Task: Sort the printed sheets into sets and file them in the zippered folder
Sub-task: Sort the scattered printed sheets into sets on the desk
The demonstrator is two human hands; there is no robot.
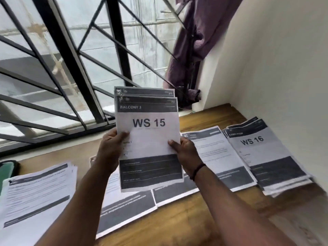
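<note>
Held upright above the wooden surface (177, 228): a small set of printed sheets (149, 139), front page headed "BALCONY 3" and marked "WS 15", a second sheet's dark header showing just behind its top edge. Left hand (111, 148) clamped on the set's left edge, thumb across the front of the page. Right hand (186, 150) clamped on the right edge, thumb likewise on the front, a dark band (197, 172) around that wrist.

Flat on the surface to the right: a stack topped by a "WS 16" page (266, 157), beside the white wall (275, 68). Just left of that stack, partly under it: a text page (213, 151) with a dark header. Below the held set: more sheets with dark footers (127, 206), overlapping. At far left: a loose, fanned pile of text pages (35, 192), and beyond it a green, dark-edged object (8, 172), cut off by the frame, too little shown to identify.

Behind: a window with black metal grille (71, 59) and a purple curtain (195, 41) bunched at its right side.
</note>
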